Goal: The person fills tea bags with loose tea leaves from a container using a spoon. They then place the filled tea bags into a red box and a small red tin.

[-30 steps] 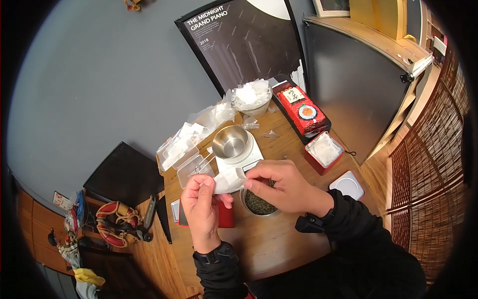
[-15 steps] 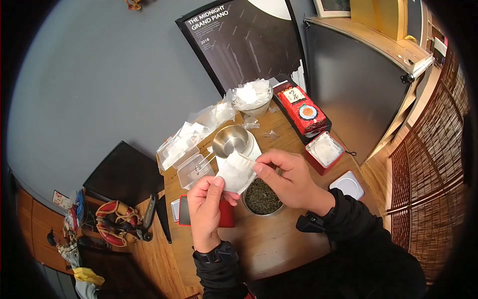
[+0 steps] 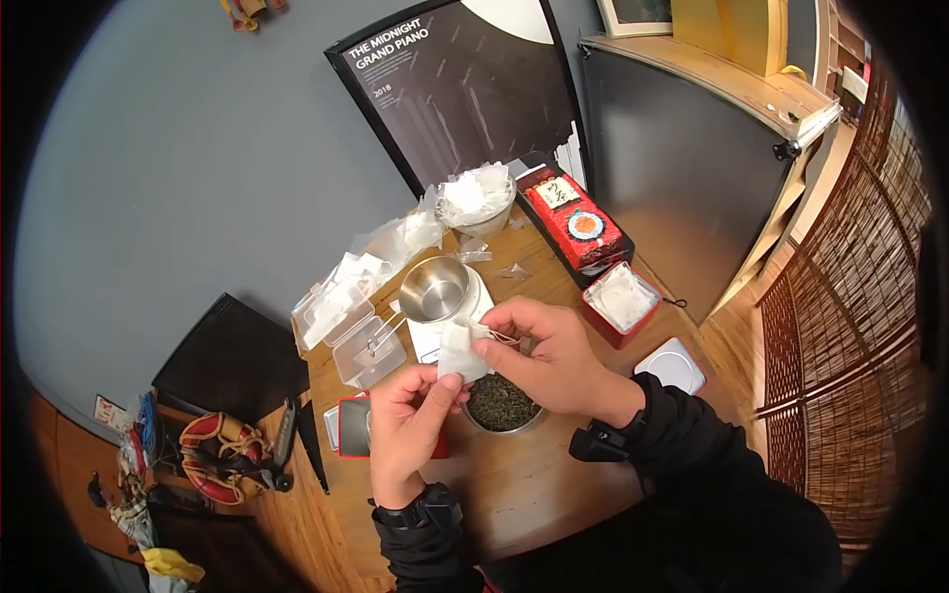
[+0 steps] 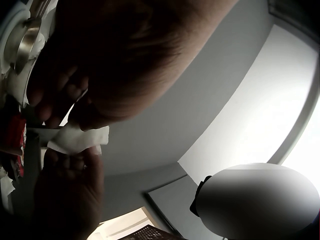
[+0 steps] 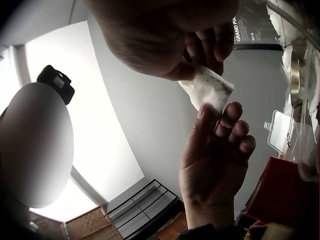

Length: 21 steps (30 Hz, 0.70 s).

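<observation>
A small white drawstring tea bag [image 3: 460, 358] is held between both hands, over the near side of the kitchen scale [image 3: 425, 341]. My left hand [image 3: 410, 420] pinches its lower end between thumb and fingers. At its top, my right hand [image 3: 552, 358] pinches the edge, with a thin string loop showing beside the fingers. Dark specks show through the bag [image 5: 207, 89] in the right wrist view. Below the right hand stands a round container of dried tea leaves [image 3: 502, 405], partly covered by that hand. A steel cup [image 3: 435, 289] sits on the scale.
A clear plastic box [image 3: 368, 356] lies open at the left, near heaped white bags [image 3: 341, 292]. Behind stands a bowl of white packets [image 3: 476, 203]. At the right are a red tea package [image 3: 585, 225], a red tin [image 3: 621, 301] and a pale lid [image 3: 672, 368].
The tea bag has gone from lying slanted to more upright, and its string loop now shows by the right hand. Both hands keep hold. The head view has shifted slightly.
</observation>
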Tool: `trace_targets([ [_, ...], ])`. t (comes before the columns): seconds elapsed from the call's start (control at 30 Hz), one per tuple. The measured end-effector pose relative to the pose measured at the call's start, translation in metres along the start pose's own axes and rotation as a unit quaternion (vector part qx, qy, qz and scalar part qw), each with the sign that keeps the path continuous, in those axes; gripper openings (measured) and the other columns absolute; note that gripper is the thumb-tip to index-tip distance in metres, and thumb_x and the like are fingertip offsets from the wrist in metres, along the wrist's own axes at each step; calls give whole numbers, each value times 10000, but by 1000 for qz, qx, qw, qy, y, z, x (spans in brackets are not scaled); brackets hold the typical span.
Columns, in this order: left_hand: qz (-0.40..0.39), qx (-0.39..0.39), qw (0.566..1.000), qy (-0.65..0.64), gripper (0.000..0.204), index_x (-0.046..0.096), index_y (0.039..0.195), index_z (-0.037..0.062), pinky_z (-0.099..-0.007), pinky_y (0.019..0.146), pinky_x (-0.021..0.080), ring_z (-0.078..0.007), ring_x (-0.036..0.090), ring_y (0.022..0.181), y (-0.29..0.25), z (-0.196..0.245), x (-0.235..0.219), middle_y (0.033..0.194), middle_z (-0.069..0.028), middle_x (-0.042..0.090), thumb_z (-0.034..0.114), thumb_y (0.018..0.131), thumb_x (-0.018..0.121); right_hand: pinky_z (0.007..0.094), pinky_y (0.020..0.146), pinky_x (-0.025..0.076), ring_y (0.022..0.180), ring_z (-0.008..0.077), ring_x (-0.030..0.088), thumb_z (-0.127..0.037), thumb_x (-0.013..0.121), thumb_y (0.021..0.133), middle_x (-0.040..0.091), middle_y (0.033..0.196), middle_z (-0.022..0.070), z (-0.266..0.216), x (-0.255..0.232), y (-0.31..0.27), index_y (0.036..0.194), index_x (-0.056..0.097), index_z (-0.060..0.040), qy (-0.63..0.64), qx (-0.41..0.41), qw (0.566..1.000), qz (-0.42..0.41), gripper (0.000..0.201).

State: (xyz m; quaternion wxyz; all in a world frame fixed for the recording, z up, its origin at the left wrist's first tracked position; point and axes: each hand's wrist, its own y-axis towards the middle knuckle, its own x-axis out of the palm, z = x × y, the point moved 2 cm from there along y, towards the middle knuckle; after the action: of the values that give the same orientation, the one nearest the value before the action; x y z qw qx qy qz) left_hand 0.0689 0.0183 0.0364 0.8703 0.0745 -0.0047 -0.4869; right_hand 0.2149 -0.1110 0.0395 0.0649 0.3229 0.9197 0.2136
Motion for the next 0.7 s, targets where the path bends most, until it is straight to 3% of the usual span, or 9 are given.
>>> trace_targets([
  [0.07,0,-1,1000,7,119,680,993,-26,-222,671,506,-72,623,720,-1,-1,-1,830,-47,706,80,942,673,241,591,468,673,59,570,-111,680,905,676,834,50,1,-1,1,1031,647,12,-19,-50,998,28,179],
  [0.3,26,-11,999,16,129,673,1023,-30,-206,746,499,-53,623,805,-1,5,4,933,-47,715,16,903,694,246,632,474,709,75,571,-102,650,933,661,869,59,16,-10,7,1072,637,15,-28,-18,997,64,183],
  [0.37,46,-3,999,5,129,672,1024,-34,-202,747,498,-51,624,806,-1,7,3,937,-43,716,-5,899,682,239,663,474,758,72,567,-96,639,944,649,875,54,18,-15,11,1084,632,22,-15,-64,993,100,183],
  [0.5,55,12,998,0,112,678,1005,-31,-186,720,486,-41,620,780,-4,12,-2,910,-30,711,0,898,687,239,680,478,797,71,569,-90,637,948,653,883,53,21,-32,17,1086,635,26,-33,-72,990,116,180],
  [0.67,64,33,997,-22,102,677,994,-29,-177,682,476,-30,606,756,-7,17,-8,885,-18,704,5,899,691,246,681,490,780,75,588,-79,642,935,676,864,65,23,-73,17,1063,656,35,-115,1,984,135,172],
  [0.7,61,35,997,-22,103,676,996,-28,-174,675,473,-28,604,749,-7,17,-9,876,-16,701,4,899,691,279,665,501,730,107,611,-89,639,921,689,822,94,23,-84,15,1039,665,37,-197,23,970,143,175],
])
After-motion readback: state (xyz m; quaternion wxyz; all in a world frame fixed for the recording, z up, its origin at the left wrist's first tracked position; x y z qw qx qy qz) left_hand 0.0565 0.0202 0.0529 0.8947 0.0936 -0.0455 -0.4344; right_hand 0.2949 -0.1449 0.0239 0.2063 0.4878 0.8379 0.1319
